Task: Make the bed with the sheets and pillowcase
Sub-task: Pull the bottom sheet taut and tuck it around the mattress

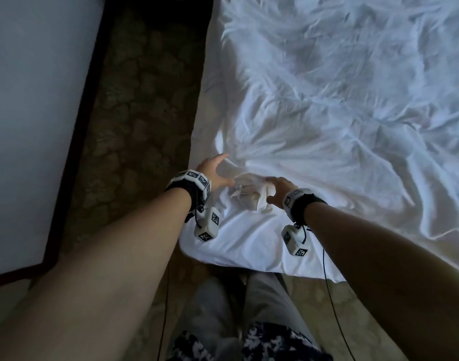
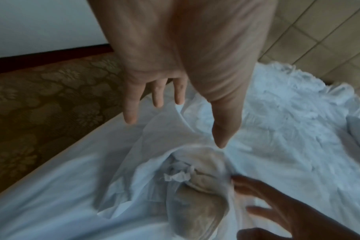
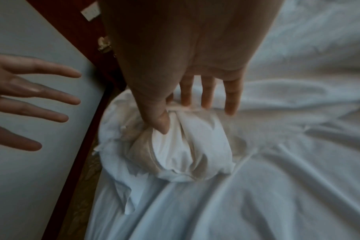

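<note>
Right forearm [image 1: 374, 246] is reaching in from 5 o'clock, right hand [image 1: 276, 190] pinching the sheet bunch [image 1: 245, 190] between thumb and fingers. Left hand [image 1: 215, 170] is hovering spread and empty just beside it at 9 o'clock. Sheet [image 1: 340, 113] is lying rumpled toward 1 o'clock, patterned floor [image 1: 134, 113] showing at 10.

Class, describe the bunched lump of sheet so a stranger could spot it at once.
Start at the wide, wrinkled white sheet. Go to its near corner, between the left hand and right hand. There sits the lump: a tight, yellowish wad, while the sheet around it lies flatter and white.
</note>
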`<state>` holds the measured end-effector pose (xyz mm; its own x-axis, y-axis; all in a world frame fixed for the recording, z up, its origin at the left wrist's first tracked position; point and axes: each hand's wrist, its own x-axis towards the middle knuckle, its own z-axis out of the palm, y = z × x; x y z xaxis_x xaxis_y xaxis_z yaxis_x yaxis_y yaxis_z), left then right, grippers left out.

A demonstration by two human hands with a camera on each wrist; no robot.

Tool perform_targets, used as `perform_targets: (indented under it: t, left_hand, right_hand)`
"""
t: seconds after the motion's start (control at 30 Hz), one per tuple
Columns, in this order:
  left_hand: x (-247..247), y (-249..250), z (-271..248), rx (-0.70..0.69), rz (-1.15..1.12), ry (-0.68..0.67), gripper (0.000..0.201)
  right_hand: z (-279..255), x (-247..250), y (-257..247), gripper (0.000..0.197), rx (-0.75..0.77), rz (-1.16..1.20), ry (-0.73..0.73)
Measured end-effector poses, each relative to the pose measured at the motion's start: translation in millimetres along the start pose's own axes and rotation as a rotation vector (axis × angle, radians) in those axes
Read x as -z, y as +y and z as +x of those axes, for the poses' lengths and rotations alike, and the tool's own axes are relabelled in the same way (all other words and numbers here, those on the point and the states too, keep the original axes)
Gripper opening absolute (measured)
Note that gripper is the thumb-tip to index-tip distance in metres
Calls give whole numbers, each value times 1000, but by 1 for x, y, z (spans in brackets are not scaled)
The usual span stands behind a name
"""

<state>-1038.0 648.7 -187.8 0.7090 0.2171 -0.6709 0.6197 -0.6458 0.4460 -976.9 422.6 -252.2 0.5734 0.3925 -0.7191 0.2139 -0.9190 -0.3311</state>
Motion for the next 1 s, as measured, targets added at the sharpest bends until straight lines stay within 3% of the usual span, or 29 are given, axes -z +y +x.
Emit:
perform_targets:
  t: [0.17, 0.27, 0.33, 0.43, 0.5, 0.6, 0.7, 0.77, 0.87, 1.0]
  left_hand:
    - [-26, -13, 46, -135, 184, -113, 107]
    - [-39, -21, 73, -210, 240, -230, 114]
    - [-47, -28, 92, -275, 332, -281, 116]
    - [-53, -42, 120, -359, 432, -327, 115]
    - [-53, -46, 129, -413, 482, -336, 115]
    - [-40, -45, 126, -464, 532, -303, 105]
    - [-22, -38, 117, -610, 620, -229, 70]
    - [-8, -30, 106, -682, 604, -256, 45]
    - [14, -24, 84, -673, 642, -346, 40]
    - [40, -23, 49, -671, 688, -360, 26]
  right_hand:
    - [24, -38, 4, 125, -63, 70, 24]
    - [45, -61, 0, 139, -134, 91, -7]
    - [59, -70, -4, 124, -176, 141, 20]
    - [75, -71, -13, 69, -191, 143, 156]
    - [74, -64, -25, 51, -259, 140, 231]
    - [55, -55, -49, 42, -360, 185, 299]
    - [27, -50, -75, 37, -422, 264, 326]
    - [10, -49, -95, 29, -465, 317, 307]
    - [-19, -45, -122, 26, -516, 401, 290]
    - [-56, -40, -146, 33, -522, 456, 286]
